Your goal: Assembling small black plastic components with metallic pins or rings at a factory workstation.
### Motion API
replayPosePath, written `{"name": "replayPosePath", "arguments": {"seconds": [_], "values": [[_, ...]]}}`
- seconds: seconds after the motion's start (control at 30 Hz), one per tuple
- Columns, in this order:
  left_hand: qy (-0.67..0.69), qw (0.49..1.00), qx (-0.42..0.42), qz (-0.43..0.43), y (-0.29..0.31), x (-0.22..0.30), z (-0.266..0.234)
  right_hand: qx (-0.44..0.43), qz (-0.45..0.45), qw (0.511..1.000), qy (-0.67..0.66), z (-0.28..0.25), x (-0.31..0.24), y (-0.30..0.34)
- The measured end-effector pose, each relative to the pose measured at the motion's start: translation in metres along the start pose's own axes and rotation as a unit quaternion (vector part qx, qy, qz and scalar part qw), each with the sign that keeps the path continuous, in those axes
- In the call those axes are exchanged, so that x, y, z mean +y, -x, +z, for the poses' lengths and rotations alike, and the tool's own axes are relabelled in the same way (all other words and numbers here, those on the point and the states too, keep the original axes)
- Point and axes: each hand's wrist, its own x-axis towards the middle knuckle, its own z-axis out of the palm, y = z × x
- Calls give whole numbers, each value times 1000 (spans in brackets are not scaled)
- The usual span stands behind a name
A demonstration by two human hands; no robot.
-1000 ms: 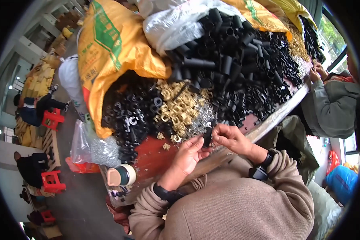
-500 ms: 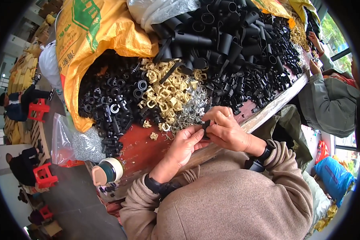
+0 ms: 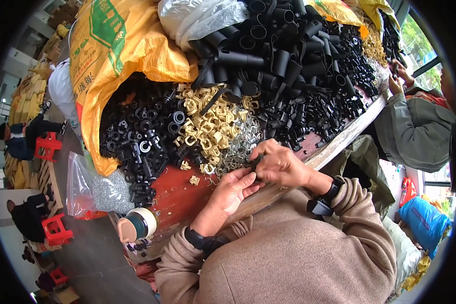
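1. The left hand (image 3: pixel 234 188) and right hand (image 3: pixel 280 164) meet at the table edge (image 3: pixel 339 144), fingers pinched together on a small black part (image 3: pixel 256 163), as if fitting it.
2. Just beyond lie tan clips (image 3: pixel 207 126) and metal springs (image 3: pixel 240 144), within easy reach.
3. Farther back, black tubes (image 3: pixel 278 50) pile against a yellow sack (image 3: pixel 121 55).

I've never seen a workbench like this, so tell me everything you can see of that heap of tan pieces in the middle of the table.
The heap of tan pieces is a loose pile of small beige parts, plastic by their look, many with a round hole or ring shape. They lie jumbled at all angles on the red table, between black parts on either side. A few strays sit apart near the left hand. A black strap lies across the heap.
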Motion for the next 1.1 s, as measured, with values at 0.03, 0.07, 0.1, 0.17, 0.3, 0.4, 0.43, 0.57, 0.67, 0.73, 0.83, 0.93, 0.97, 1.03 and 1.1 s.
{"name": "replayPosePath", "arguments": {"seconds": [0.03,0.07,0.1,0.17,0.3,0.4,0.43,0.57,0.67,0.73,0.83,0.93,0.97,1.03,1.1], "values": [[-1,1000,0,1,-1,1,-2,14,20,998,-62,-1,3,-2],[8,1000,1,8,-3,2,-3,14,19,998,-62,-3,8,-8],[16,1000,3,15,-5,3,-5,33,8,997,63,-8,14,-16],[23,1000,6,19,-5,4,-7,71,-10,949,307,-13,27,-30],[30,999,5,22,-7,7,-5,-29,22,877,480,-11,49,-38],[51,998,19,18,-9,6,-9,-32,16,887,461,-13,55,-37],[47,999,16,18,-10,6,-9,-35,12,892,451,-15,55,-36],[47,998,27,29,-7,3,-9,43,34,965,256,-22,51,-30],[49,997,29,47,-10,7,-3,57,168,984,7,-29,38,-26],[50,997,24,56,-12,7,-1,62,230,964,-120,-29,35,-21],[54,995,18,77,-16,7,1,48,203,926,-315,-23,37,-14],[76,989,14,124,-26,7,5,30,209,918,-337,-18,35,-12],[77,989,17,124,-28,7,5,22,212,914,-346,-17,34,-12],[83,985,-9,152,-33,7,4,13,209,916,-342,-12,33,-10],[87,982,-20,166,-33,7,3,0,202,923,-329,-8,32,-10]]}}
